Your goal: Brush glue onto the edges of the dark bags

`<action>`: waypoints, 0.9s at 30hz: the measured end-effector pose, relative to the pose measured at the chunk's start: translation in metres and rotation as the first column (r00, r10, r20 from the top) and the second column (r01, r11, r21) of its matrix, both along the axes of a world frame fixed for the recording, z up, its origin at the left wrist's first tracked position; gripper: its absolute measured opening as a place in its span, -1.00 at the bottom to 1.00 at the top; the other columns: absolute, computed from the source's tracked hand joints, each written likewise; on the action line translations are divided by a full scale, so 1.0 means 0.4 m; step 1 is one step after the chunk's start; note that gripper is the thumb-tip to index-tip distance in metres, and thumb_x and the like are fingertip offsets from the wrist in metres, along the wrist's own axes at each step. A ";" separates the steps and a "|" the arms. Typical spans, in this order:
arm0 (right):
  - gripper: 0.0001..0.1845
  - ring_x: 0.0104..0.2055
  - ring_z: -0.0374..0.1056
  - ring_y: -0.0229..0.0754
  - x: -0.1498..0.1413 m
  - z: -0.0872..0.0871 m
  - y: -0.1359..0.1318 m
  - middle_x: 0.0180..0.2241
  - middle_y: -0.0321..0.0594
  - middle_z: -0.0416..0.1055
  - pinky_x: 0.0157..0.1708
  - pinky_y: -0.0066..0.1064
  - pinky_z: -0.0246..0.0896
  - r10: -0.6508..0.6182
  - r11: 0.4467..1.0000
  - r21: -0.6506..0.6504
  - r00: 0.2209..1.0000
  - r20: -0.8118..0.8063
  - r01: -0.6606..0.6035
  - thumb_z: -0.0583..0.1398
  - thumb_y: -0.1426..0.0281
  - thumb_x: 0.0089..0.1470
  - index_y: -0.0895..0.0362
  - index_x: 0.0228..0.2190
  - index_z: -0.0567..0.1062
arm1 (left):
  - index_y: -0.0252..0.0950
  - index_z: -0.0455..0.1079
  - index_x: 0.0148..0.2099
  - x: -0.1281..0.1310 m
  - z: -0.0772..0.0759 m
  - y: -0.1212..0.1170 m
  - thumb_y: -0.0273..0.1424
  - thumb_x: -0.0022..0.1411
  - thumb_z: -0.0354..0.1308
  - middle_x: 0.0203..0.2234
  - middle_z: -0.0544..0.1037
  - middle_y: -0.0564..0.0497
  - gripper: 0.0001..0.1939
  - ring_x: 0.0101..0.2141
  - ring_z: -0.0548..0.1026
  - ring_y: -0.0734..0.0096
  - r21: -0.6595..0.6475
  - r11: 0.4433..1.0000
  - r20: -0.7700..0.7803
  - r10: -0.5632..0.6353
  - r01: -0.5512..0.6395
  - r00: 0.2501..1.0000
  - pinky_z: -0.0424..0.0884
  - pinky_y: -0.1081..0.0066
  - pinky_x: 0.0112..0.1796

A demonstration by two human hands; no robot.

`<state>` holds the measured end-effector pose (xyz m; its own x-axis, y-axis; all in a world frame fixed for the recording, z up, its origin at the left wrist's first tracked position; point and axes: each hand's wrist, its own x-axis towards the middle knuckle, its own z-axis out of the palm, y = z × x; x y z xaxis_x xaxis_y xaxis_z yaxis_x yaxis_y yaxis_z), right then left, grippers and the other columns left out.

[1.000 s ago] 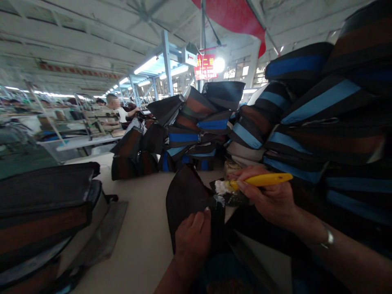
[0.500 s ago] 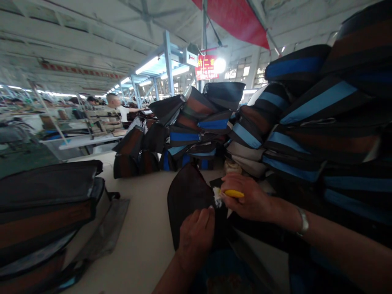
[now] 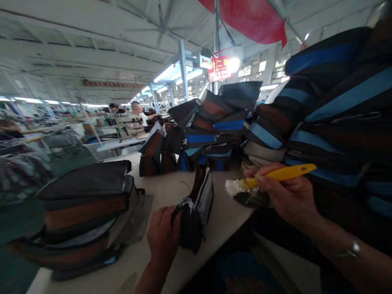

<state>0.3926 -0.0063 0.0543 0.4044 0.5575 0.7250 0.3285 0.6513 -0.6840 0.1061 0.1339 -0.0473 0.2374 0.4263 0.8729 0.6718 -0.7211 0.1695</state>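
My right hand [image 3: 286,190] grips a brush [image 3: 280,173] by its yellow handle. White bristles at its left end hang over a dark, white-smeared pad [image 3: 252,199] on the table. A small jar [image 3: 248,168] stands just behind, partly hidden by the hand. My left hand [image 3: 163,230] is closed on the near left edge of a dark fabric bag piece [image 3: 196,216]. That piece stands on edge on the pale table, its grey-white inner side showing on the right.
Brown and black bag pieces [image 3: 85,212] are stacked on the left of the table [image 3: 171,188]. Piles of black, brown and blue-striped pieces [image 3: 202,139] rise at the back, with a taller stack [image 3: 333,98] at right. Another person [image 3: 137,116] works farther off.
The bag piece, flat before, has been lifted on edge and turned by my left hand, which moved left. My right hand drew the brush away to the right. The view shifted slightly.
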 end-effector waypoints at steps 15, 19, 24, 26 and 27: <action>-0.88 -0.20 0.45 -0.20 -0.108 -0.074 0.016 -0.28 -0.24 0.45 -0.30 -0.50 0.38 0.048 0.994 -0.094 0.994 -0.098 -0.057 0.35 0.31 0.12 0.06 -0.41 0.57 | -0.35 0.41 0.04 0.065 -0.096 -0.079 -0.24 0.31 0.17 -0.16 0.50 -0.19 -0.66 -0.07 0.47 0.12 -0.270 0.963 0.249 0.051 0.019 0.967 0.44 0.13 -0.03; -0.91 -0.29 0.42 -0.19 -0.105 -0.037 0.023 -0.35 -0.24 0.44 -0.37 -0.42 0.36 0.033 0.999 -0.010 0.999 -0.041 -0.034 0.30 0.34 0.18 0.06 -0.38 0.55 | -0.33 0.49 -0.08 0.057 -0.029 -0.036 -0.29 0.28 0.14 -0.31 0.53 -0.12 -0.74 -0.25 0.49 0.16 -0.356 0.928 0.287 0.001 0.106 0.958 0.45 0.17 -0.15; -0.90 -0.21 0.47 -0.14 -0.118 0.035 0.039 -0.33 -0.24 0.47 -0.29 -0.37 0.39 -0.056 0.998 0.047 0.990 0.129 0.051 0.26 0.39 0.20 0.06 -0.39 0.55 | -0.24 0.53 -0.13 0.034 0.080 -0.088 -0.32 0.26 0.13 -0.33 0.58 0.02 -0.79 -0.31 0.53 0.30 -0.507 0.819 0.320 -0.111 0.269 0.941 0.44 0.36 -0.25; -0.90 -0.19 0.48 -0.13 -0.139 0.052 0.042 -0.35 -0.25 0.46 -0.24 -0.34 0.42 -0.054 0.995 0.092 0.984 0.172 0.038 0.25 0.42 0.20 0.07 -0.39 0.53 | -0.22 0.55 -0.13 0.026 0.117 -0.118 -0.31 0.28 0.13 -0.33 0.60 0.06 -0.79 -0.31 0.55 0.33 -0.549 0.773 0.338 -0.142 0.318 0.930 0.43 0.41 -0.28; -0.90 -0.19 0.48 -0.13 -0.153 0.056 0.045 -0.36 -0.25 0.45 -0.22 -0.32 0.43 -0.046 0.993 0.117 0.980 0.192 0.023 0.24 0.44 0.20 0.07 -0.38 0.53 | -0.22 0.55 -0.14 0.024 0.132 -0.131 -0.30 0.27 0.13 -0.33 0.60 0.07 -0.79 -0.31 0.55 0.34 -0.575 0.741 0.358 -0.152 0.346 0.921 0.43 0.42 -0.28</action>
<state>0.3315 0.0119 0.0767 0.2670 0.4552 0.8494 0.4715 0.7070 -0.5271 0.1155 0.0815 0.0056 0.2110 0.8505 0.4818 0.3390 -0.5259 0.7800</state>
